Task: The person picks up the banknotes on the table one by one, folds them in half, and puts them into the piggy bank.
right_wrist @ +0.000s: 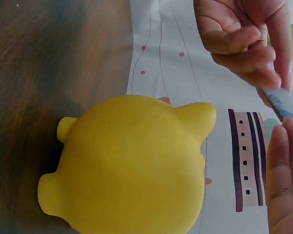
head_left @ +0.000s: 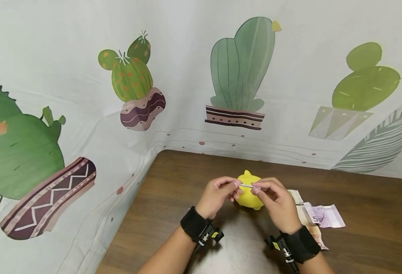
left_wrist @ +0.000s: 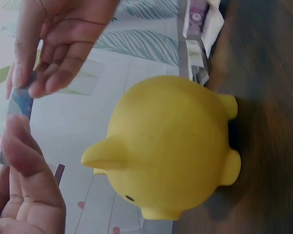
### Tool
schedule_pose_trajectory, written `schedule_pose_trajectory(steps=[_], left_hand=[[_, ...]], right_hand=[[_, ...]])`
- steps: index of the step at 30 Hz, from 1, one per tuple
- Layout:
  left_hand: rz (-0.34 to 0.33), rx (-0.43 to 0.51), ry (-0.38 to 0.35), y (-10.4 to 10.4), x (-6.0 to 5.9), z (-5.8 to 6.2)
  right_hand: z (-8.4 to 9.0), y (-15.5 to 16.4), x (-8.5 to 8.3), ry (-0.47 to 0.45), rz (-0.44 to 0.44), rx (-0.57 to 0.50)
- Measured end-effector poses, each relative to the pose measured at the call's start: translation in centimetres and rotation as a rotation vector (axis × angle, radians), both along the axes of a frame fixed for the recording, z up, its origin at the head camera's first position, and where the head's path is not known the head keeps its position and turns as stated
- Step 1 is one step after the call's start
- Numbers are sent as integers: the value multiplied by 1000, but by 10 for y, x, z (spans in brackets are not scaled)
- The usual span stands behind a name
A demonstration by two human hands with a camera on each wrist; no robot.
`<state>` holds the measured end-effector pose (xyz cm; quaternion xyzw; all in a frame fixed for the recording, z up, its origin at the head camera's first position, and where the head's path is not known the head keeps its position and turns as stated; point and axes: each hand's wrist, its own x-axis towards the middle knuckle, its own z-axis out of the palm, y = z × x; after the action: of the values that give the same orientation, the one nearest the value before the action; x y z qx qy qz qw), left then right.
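Brown wood grain runs across the tabletop (head_left: 177, 179) before you. Just to the right of your right hand (head_left: 279, 201), banknotes (head_left: 327, 217) lie overlapping on it, a purple one nearest the tabletop's right edge; your hand and wrist may hide part of the others.

That hand pinches one end of a slim strip (left_wrist: 22, 103), and your left hand (head_left: 218, 196) pinches the other, so you have it grasped at both ends, in the air above the tabletop. The step seems to be working this strip, perhaps a folded note, between your fingertips. To do it well, hold both ends level, pull lightly and evenly, and press along its length rather than squeezing one spot; a rough tug could crumple it or let an end slip.

Yellow and round, the piggy bank (head_left: 249, 198) stands on its feet (left_wrist: 229, 168) near the tabletop's far edge, behind the strip and apart from it. Its snout (left_wrist: 161, 215) seems to point toward the left edge; you can make out no slot.

Smallest is the strip: its long axis runs crosswise from hand to hand, roughly parallel to the far edge. Your head view shows it nearly edge-on; your left wrist view shows bluish print.
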<state>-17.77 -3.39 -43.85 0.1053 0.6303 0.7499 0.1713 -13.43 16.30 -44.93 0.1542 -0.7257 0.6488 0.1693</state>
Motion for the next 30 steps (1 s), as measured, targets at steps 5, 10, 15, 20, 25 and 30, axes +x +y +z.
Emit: schedule_pose_trajectory(steps=[5, 10, 15, 20, 25, 30], left_hand=[[22, 36, -2, -2, 1, 2], [24, 37, 8, -2, 3, 4], [20, 11, 24, 1, 6, 4], [28, 8, 41, 3, 7, 4], [45, -4, 51, 4, 8, 4], [31, -1, 48, 6, 8, 2]], right_hand=[[0, -2, 1, -3, -6, 48], [0, -5, 1, -60, -1, 51], [0, -7, 1, -184, -2, 58], [-1, -7, 1, -250, -14, 41], [-1, -7, 0, -347, 27, -100], [-1, -7, -1, -356, 55, -235]])
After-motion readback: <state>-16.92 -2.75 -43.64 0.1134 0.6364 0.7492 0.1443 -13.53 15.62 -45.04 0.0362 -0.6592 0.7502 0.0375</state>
